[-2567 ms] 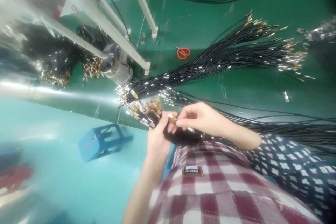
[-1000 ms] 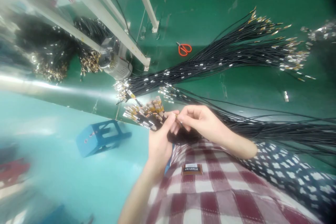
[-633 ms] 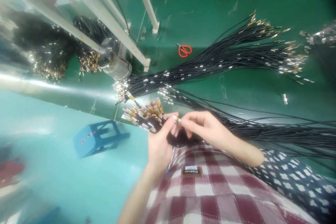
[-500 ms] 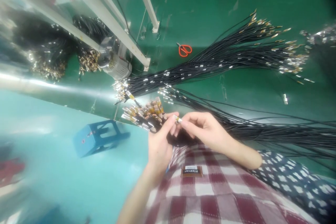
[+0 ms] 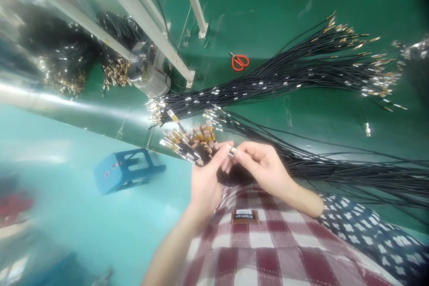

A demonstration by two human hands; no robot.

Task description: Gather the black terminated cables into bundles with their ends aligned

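Note:
My left hand (image 5: 208, 183) is closed around a bundle of black cables (image 5: 192, 143), whose metal-tipped ends with yellow bands fan out past the thumb. Between my left thumb and my right fingertips sits one small silver connector end (image 5: 231, 151) of a cable. My right hand (image 5: 261, 161) pinches that end with thumb and forefinger. The lower part of the bundle is hidden behind my hands, close to the checked apron (image 5: 268, 232). Just behind my right hand, more loose black cables (image 5: 335, 167) run off to the right.
A long cable bundle (image 5: 254, 82) lies across the green table (image 5: 268, 22). Orange-handled scissors (image 5: 240, 61) rest behind it. Table-leg-like white posts (image 5: 194, 0) and a grey motor (image 5: 152, 80) stand at the left. Below, a blue stool (image 5: 129, 170) is on the floor.
The view has shifted slightly, so most things on the table appear a little further right. Both hands keep their hold, and the pinched connector end has turned slightly.

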